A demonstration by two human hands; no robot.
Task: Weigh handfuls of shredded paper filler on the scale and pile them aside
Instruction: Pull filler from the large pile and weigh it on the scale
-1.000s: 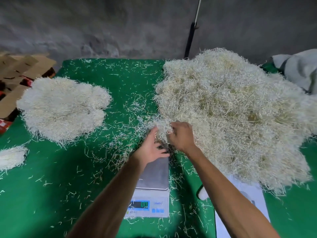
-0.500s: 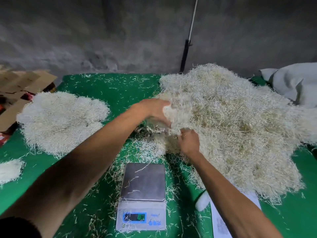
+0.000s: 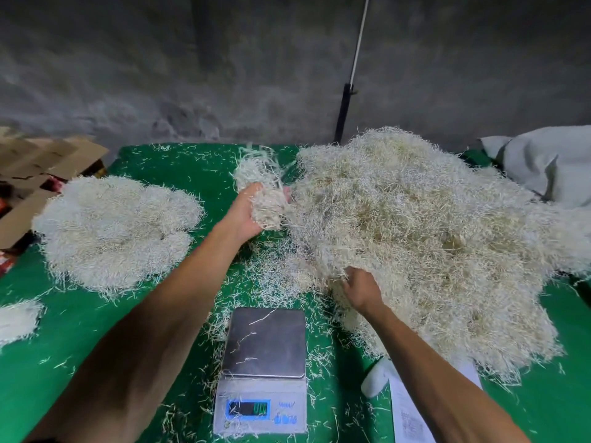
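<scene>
Left hand [image 3: 248,215] lifted higher gripping a filler clump [image 3: 260,187], right hand [image 3: 359,287] grasping big heap [image 3: 431,235]

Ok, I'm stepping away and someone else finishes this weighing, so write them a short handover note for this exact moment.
Left hand: raised, holds a handful of filler beside the big pile.
Right hand: fingers dug into the near edge of the big unweighed pile.
Scale: in front, platform bare but for a few stray strands; display unreadable.
Done: weighed pile lies on the left of the green table, a smaller heap at the left edge.
Left: weigh this handful, add it to the left pile, and repeat through the big pile.
</scene>
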